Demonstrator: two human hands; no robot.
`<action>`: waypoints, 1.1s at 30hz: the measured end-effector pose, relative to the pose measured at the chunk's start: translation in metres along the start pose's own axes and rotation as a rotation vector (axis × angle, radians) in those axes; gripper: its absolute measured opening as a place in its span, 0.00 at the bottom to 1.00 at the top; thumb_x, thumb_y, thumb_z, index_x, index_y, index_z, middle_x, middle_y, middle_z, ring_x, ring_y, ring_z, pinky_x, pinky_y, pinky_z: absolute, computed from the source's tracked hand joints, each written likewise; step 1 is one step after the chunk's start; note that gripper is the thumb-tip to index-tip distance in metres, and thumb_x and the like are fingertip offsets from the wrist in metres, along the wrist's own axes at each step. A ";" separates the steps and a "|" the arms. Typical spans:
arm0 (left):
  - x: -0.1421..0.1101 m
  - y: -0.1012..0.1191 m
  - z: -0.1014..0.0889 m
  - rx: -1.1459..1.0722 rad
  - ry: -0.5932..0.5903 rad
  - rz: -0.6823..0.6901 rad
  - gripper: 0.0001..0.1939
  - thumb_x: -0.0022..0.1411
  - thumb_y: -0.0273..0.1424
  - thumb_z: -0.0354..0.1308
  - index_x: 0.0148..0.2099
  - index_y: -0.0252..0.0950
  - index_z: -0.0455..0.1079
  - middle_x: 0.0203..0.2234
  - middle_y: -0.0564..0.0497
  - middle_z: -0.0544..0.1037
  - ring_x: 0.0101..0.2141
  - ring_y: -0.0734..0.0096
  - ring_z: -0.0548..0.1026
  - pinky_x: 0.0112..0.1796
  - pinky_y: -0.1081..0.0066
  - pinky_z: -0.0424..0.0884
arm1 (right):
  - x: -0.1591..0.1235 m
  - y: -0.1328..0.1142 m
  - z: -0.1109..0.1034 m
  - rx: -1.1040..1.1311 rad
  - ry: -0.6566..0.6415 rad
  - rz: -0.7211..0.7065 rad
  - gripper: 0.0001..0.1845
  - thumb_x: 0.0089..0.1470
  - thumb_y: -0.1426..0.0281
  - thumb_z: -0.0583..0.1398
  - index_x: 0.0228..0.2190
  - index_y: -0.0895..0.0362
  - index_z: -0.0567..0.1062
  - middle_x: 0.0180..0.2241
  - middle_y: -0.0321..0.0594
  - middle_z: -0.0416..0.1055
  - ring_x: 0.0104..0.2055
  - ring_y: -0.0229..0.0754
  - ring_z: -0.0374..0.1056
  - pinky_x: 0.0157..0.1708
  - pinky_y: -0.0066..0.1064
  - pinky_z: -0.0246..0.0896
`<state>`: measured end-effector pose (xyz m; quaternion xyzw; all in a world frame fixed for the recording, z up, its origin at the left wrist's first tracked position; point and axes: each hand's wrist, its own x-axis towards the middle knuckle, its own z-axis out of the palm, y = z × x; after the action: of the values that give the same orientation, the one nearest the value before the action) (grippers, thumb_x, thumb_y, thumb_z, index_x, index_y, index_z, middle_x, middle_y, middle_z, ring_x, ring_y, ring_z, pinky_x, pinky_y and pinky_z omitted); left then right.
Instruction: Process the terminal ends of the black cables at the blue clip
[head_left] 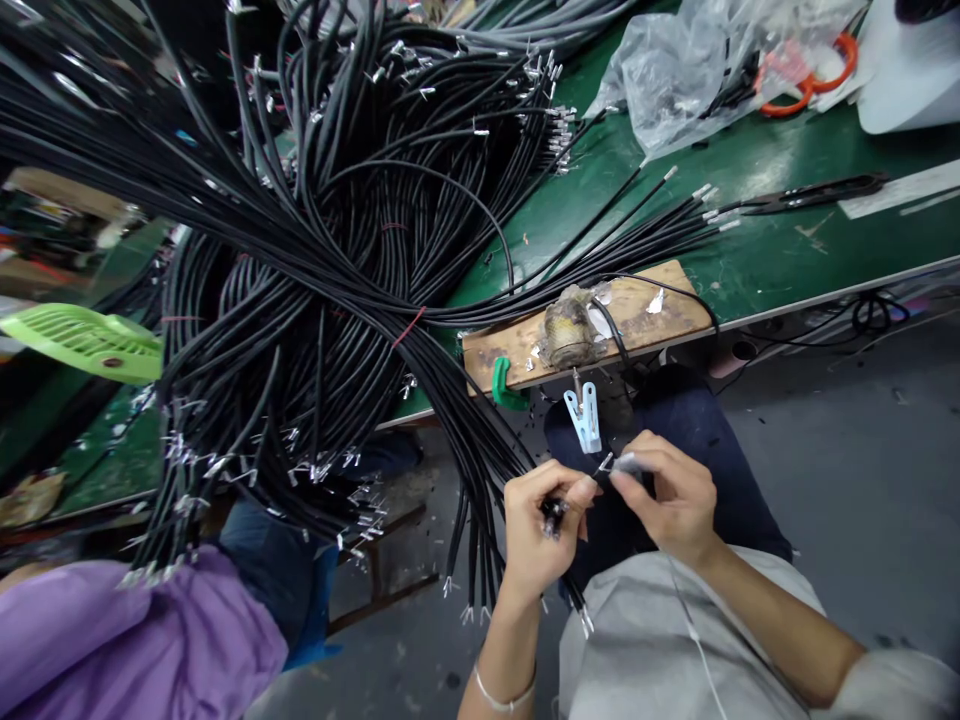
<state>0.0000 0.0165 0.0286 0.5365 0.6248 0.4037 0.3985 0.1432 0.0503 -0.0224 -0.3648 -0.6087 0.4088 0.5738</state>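
My left hand (pixel 551 515) is closed around black cable, and a stripped end with pale wire strands (pixel 604 462) sticks out past the thumb. Facing it, my right hand (pixel 671 495) pinches at those strands; a blurred grey-white bit (pixel 631 463) shows at its fingertips, too smeared to name. Just above both hands a light-blue clothespin (pixel 583 416) hangs on a metal rod from a tape-wrapped cylinder (pixel 568 328). That cylinder is fixed on a wooden board (pixel 664 300) at the table edge. A bundle of black cables (pixel 457 400) drops beside my left hand.
Large heaps of black cables (pixel 360 230) cover the green table (pixel 787 240). Pliers (pixel 817 193), orange-handled scissors (pixel 808 90) and a plastic bag (pixel 675 75) lie at right. A green clamp (pixel 506 385) grips the board. Someone in a purple top (pixel 150 640) sits at left near a green fan (pixel 86 340).
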 end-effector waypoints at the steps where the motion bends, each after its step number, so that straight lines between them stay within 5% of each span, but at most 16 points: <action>1: 0.000 0.000 0.000 0.013 -0.013 0.006 0.14 0.62 0.33 0.57 0.25 0.33 0.71 0.14 0.55 0.68 0.14 0.79 0.67 0.19 0.77 0.60 | 0.002 0.000 -0.003 0.047 -0.035 0.076 0.05 0.55 0.73 0.60 0.35 0.57 0.74 0.30 0.41 0.70 0.31 0.40 0.66 0.30 0.33 0.64; 4: 0.002 0.001 0.000 0.040 -0.040 0.009 0.16 0.63 0.34 0.56 0.25 0.33 0.71 0.14 0.54 0.68 0.16 0.78 0.67 0.21 0.76 0.60 | 0.010 -0.005 -0.009 0.118 -0.190 0.174 0.08 0.58 0.69 0.58 0.39 0.58 0.75 0.34 0.44 0.71 0.33 0.41 0.66 0.33 0.34 0.64; 8: 0.004 0.006 -0.005 0.074 -0.109 0.019 0.19 0.65 0.35 0.53 0.24 0.33 0.71 0.15 0.53 0.67 0.18 0.77 0.66 0.21 0.75 0.58 | 0.019 -0.011 -0.010 0.145 -0.324 0.186 0.13 0.57 0.67 0.59 0.22 0.57 0.75 0.23 0.39 0.66 0.29 0.40 0.61 0.31 0.33 0.58; 13: 0.008 0.004 -0.011 -0.059 -0.175 0.230 0.17 0.64 0.39 0.55 0.27 0.34 0.72 0.17 0.52 0.70 0.20 0.75 0.67 0.23 0.74 0.61 | 0.020 -0.008 -0.003 0.788 -0.491 0.655 0.22 0.51 0.53 0.62 0.19 0.58 0.72 0.17 0.35 0.62 0.20 0.34 0.56 0.20 0.28 0.52; 16: 0.008 0.001 -0.007 -0.062 -0.073 0.261 0.13 0.61 0.38 0.60 0.29 0.34 0.72 0.21 0.51 0.72 0.23 0.74 0.68 0.26 0.74 0.62 | 0.025 -0.002 -0.001 0.843 -0.521 0.868 0.20 0.46 0.59 0.64 0.14 0.60 0.70 0.13 0.32 0.61 0.15 0.30 0.52 0.15 0.25 0.46; 22: 0.005 -0.002 -0.001 -0.017 0.016 0.248 0.09 0.58 0.31 0.63 0.26 0.34 0.71 0.21 0.52 0.72 0.24 0.74 0.68 0.27 0.74 0.63 | 0.060 0.013 -0.006 0.623 -0.275 0.817 0.18 0.42 0.59 0.67 0.16 0.61 0.73 0.14 0.32 0.64 0.16 0.29 0.53 0.16 0.23 0.44; 27: 0.007 -0.008 -0.002 -0.098 0.126 0.289 0.10 0.56 0.35 0.65 0.27 0.35 0.73 0.21 0.51 0.74 0.25 0.73 0.70 0.27 0.74 0.65 | 0.076 0.006 0.012 0.682 -0.369 0.732 0.25 0.44 0.49 0.65 0.23 0.61 0.75 0.20 0.35 0.68 0.21 0.32 0.59 0.22 0.26 0.55; 33: 0.012 -0.013 0.003 -0.136 0.178 0.241 0.06 0.57 0.32 0.64 0.31 0.35 0.74 0.23 0.51 0.72 0.26 0.73 0.70 0.27 0.75 0.66 | 0.070 0.005 0.028 0.807 -0.284 0.765 0.23 0.46 0.50 0.64 0.24 0.60 0.75 0.21 0.37 0.69 0.23 0.35 0.64 0.23 0.26 0.60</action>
<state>-0.0032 0.0275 0.0150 0.5415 0.5602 0.5357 0.3257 0.1095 0.1138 0.0005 -0.2528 -0.3002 0.8323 0.3916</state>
